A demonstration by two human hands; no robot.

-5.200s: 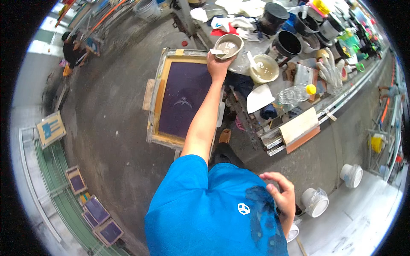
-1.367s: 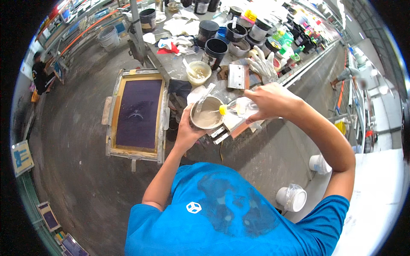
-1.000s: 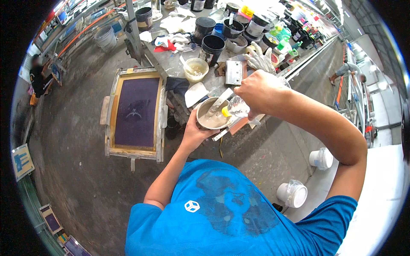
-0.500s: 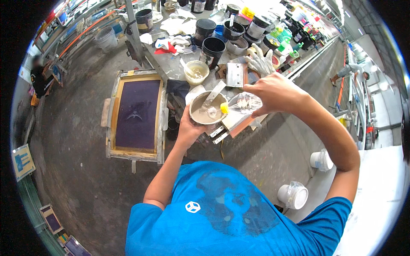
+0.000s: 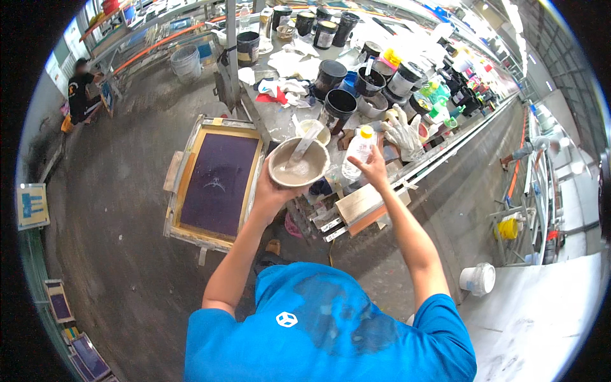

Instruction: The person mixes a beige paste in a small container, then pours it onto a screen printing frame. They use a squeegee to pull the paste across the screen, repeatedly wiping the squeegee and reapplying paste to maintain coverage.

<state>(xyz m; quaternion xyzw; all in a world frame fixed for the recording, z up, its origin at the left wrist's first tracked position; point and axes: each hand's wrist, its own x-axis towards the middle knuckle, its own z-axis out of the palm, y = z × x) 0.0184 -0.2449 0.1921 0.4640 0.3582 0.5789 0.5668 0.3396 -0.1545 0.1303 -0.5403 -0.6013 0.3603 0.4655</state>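
Head view: at centre frame, the left hand (image 5: 270,198) grasps a tub (image 5: 279,163) of grey-brown liquid, a pale spatula (image 5: 306,142) leaning inside. Just right, the right hand's (image 5: 372,168) thumb overlaps a clear, yellow-capped plastic bottle (image 5: 358,148) — clasping or released, I cannot tell. Advisable: keep the tub level, the bottle cap-up, and the spatula from tipping out.

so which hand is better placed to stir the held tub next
Likely the right hand: the left hand holds the tub, and the spatula leans rightward. The right is at the bottle, though; its grip is unclear.
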